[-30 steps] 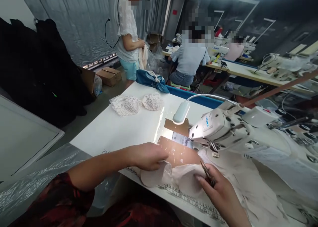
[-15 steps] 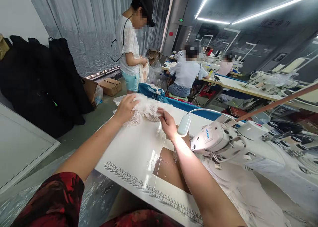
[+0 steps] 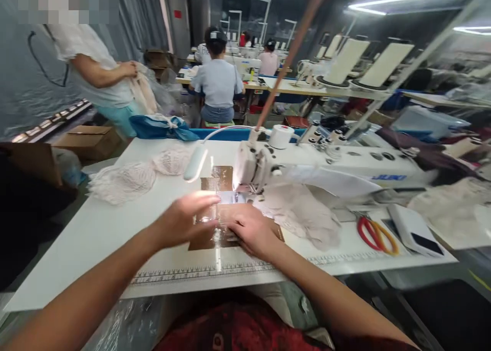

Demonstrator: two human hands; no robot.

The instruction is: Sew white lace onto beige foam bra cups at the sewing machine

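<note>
My left hand hovers over the sewing table, left of the machine needle, fingers stretched out and somewhat blurred. Close by, my right hand is low over the brown patch on the tabletop, its fingers loosely bent toward the left; no item shows in it. Crumpled white lace fabric lies on the left of the table, with a second lace bundle beside it. Just ahead of my hands stands the sewing machine head. Pale thin cloth is spread right of the needle area.
A small lamp hangs left of the machine. Scissors with red and orange handles lie at right beside a white device. A printed ruler runs along the front edge. One co-worker sits ahead; another person stands at left.
Both hands have left the lace fabric and moved right and nearer, to the area before the needle. The lace stays on the table's left. My view has turned right.
</note>
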